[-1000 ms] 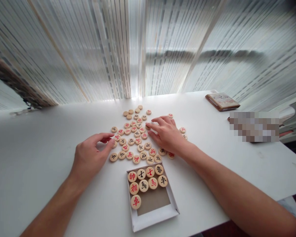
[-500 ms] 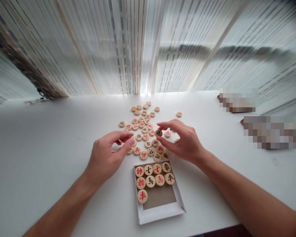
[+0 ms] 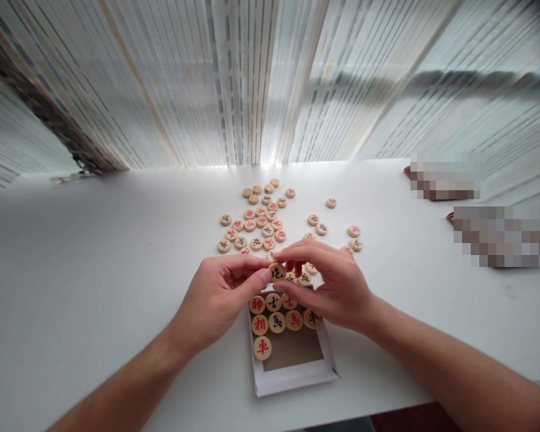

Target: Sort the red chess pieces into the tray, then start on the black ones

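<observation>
Above the back edge of a white cardboard box (image 3: 297, 376), both hands meet at one round wooden Chinese chess piece (image 3: 277, 273) with a black character. My left hand (image 3: 227, 293) pinches its left side between thumb and forefinger. From the right, my right hand (image 3: 330, 281) has its forefinger at the piece's top and its thumb at the lower edge. Inside the box, pieces with red and black characters stand in rows, among them a red-marked piece (image 3: 262, 348) alone in the third row. My right hand covers part of the upper right rows.
Behind the hands, many loose chess pieces (image 3: 261, 221) lie scattered on the white table (image 3: 94, 252); several at the back show blank faces. Two blurred-out objects (image 3: 499, 237) stand at the right. A striped curtain (image 3: 261, 78) hangs behind the table.
My right hand has carried the black-marked piece left and toward me, turning its character upright. My left hand has moved right and taken hold of it too. The view has shifted slightly.
</observation>
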